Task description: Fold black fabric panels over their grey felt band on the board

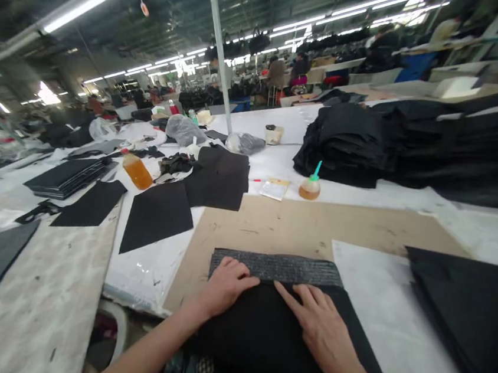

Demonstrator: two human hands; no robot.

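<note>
Black cloth (260,336) lies in front of me, reaching over the table's near edge, with a grey ribbed strip (311,271) along its far end. My left hand (228,285) rests on the left part of the seam between strip and cloth; its fingers bend over the strip and the thumb points right along the seam. My right hand (318,315) is on the black cloth, index finger stretched to the seam and the other fingers spread. A small gap separates the left thumb from the right index finger. Both hands press from above.
Under the cloth is a tan board (298,221). Beyond it stand a small oil bottle with a green spout (310,188) and an orange liquid bottle (137,170). Black cut pieces (159,215) lie left; a large black fabric pile (347,137) stands back right. Other people are far off.
</note>
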